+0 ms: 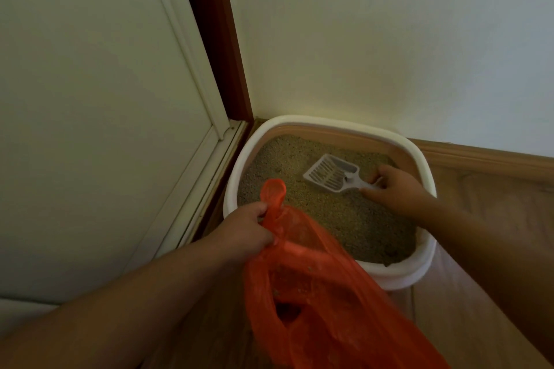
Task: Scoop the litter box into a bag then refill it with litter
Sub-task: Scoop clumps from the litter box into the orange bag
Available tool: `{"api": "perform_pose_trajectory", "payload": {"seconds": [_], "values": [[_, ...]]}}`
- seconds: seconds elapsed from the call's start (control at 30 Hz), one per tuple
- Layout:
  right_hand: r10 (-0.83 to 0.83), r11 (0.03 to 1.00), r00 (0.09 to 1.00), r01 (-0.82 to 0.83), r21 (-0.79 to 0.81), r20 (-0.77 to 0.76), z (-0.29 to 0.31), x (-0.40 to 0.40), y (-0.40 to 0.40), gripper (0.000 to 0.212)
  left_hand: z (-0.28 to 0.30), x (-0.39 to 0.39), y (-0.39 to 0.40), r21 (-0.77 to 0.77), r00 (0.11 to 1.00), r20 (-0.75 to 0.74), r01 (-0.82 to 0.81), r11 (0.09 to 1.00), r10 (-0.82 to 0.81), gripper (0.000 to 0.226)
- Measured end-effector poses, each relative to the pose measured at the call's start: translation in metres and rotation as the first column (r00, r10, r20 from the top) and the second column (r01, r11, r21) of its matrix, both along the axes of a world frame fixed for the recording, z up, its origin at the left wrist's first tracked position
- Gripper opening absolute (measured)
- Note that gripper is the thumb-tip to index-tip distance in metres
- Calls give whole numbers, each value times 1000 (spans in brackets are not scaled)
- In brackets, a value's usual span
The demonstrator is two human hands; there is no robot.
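Note:
A white litter box (pixel 425 171) stands in the corner, filled with tan litter (pixel 338 213). On the litter lies a white slotted scoop (pixel 331 172), its blade pointing left. My right hand (pixel 395 189) pinches the scoop's handle at the right side of the box. My left hand (pixel 245 229) grips the bunched handle of an orange plastic bag (pixel 323 293) at the near left rim. The bag hangs open in front of the box and covers part of its near edge.
A white door (pixel 99 99) with a dark red frame (pixel 215 39) runs along the left. A pale wall (pixel 389 39) and wooden baseboard (pixel 485 159) lie behind the box. Wooden floor (pixel 485 249) extends to the right.

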State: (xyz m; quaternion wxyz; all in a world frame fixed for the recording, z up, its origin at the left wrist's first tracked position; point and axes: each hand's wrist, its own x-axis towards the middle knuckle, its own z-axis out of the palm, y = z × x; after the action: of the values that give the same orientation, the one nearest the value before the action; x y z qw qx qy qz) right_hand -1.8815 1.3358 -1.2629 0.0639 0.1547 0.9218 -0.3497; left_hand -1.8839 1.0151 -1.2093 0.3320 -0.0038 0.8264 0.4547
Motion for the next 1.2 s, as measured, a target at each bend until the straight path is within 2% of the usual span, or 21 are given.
{"api": "perform_pose_trajectory", "payload": {"seconds": [0.13,0.37,0.7,1.0,1.2], "values": [[78,995,993,-83,56,92,0,7,4,19,1,-1,-3,-32,1000,-4,18,999,-18,53],[119,980,981,-141,142,155,-6,5,-8,19,5,0,-10,-79,998,-47,33,996,-36,49],[81,975,982,-114,190,173,-11,-15,-30,16,9,0,-15,-63,999,-30,26,998,-28,48],[120,955,983,-152,256,135,-24,-45,-63,15,-1,-7,-20,-38,999,-36,-13,999,11,45],[142,963,986,-158,217,86,-35,-64,-82,18,-9,-10,-27,-44,998,-49,-40,998,38,40]]}}
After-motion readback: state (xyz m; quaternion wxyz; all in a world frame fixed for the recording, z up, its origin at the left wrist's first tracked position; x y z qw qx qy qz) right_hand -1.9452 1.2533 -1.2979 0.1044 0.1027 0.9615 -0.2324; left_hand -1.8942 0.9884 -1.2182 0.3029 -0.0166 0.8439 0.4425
